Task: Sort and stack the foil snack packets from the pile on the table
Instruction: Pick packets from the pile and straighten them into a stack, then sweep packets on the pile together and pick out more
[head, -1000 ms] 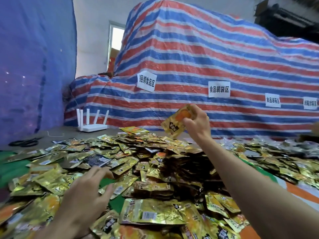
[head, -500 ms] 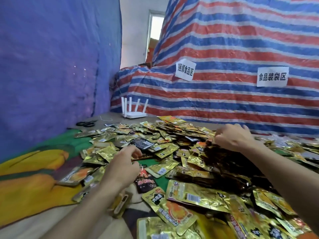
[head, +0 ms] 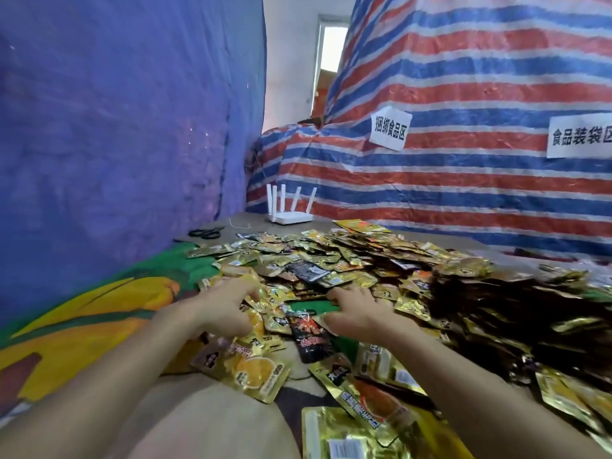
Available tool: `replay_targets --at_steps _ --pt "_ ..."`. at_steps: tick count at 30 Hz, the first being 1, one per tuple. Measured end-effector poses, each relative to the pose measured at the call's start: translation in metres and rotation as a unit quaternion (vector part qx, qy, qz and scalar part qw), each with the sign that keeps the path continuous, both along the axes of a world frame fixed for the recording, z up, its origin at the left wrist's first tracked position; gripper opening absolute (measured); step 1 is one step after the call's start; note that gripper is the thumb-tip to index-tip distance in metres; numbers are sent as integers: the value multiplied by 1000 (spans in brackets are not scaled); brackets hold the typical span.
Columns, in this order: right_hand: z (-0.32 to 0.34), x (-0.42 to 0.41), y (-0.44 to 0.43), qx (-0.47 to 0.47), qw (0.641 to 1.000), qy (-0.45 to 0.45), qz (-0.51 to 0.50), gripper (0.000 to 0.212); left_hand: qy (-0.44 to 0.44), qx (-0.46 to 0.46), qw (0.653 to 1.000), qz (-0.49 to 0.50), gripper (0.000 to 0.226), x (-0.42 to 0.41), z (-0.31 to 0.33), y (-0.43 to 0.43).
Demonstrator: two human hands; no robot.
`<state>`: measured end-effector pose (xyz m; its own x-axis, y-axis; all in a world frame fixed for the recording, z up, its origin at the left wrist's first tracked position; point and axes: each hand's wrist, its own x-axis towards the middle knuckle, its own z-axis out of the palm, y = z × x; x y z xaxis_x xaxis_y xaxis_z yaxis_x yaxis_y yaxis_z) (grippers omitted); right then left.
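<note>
Head view: my left hand (head: pixel 225 309) has sunk into the pile (head: pixel 331 256), fingers curled among crinkly gold foil packets; blur hides whether they pinch one. Between both hands' fingers lies a glossy black packet (head: pixel 309 336). My right hand (head: pixel 359 313) no longer holds its packet, fingers spread flat; I judge that packet joined the dark stack (head: pixel 480 303) right of them.

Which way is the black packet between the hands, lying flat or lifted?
Flat, face up: the black packet lies between the left hand and the right hand, its red print showing.
</note>
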<state>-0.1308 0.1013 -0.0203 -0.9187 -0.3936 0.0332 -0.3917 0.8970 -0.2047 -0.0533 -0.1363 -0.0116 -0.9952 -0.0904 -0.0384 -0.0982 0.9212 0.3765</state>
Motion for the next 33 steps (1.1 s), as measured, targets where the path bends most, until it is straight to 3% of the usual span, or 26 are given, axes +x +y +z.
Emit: replay_targets --at_steps 3,6,9,12,15,19,23,28,31,33 --pt "-4 -20 -6 -5 999 30 -25 74 20 -22 1000 2 77 -11 -8 3" --pt "-5 -41 -7 7 999 -3 -42 81 15 2 1000 -8 92 -26 -18 11" --pt "-5 -59 -6 -5 995 -75 -60 88 -47 -88 994 -31 100 -41 -25 17" --pt "-12 -72 -6 31 995 -66 -74 90 -100 -147 982 -61 104 -47 -16 24" --pt "-17 -78 -10 42 994 -25 -102 95 -73 -154 981 -91 78 -49 -6 33" --pt "-18 -79 -17 59 995 -3 -84 77 61 -248 960 -118 44 -44 -14 47" --pt "-11 -78 -20 58 995 -69 -43 96 139 -290 935 -148 27 -39 -28 51" --pt "9 -71 -18 75 982 -171 23 81 130 -332 915 -187 25 -43 -28 47" --pt "15 -66 -14 95 980 -173 24 91 113 -340 911 -206 33 -49 -22 41" --pt "16 -66 -10 115 981 -157 24 80 101 -338 911 -212 41 -50 -19 39"
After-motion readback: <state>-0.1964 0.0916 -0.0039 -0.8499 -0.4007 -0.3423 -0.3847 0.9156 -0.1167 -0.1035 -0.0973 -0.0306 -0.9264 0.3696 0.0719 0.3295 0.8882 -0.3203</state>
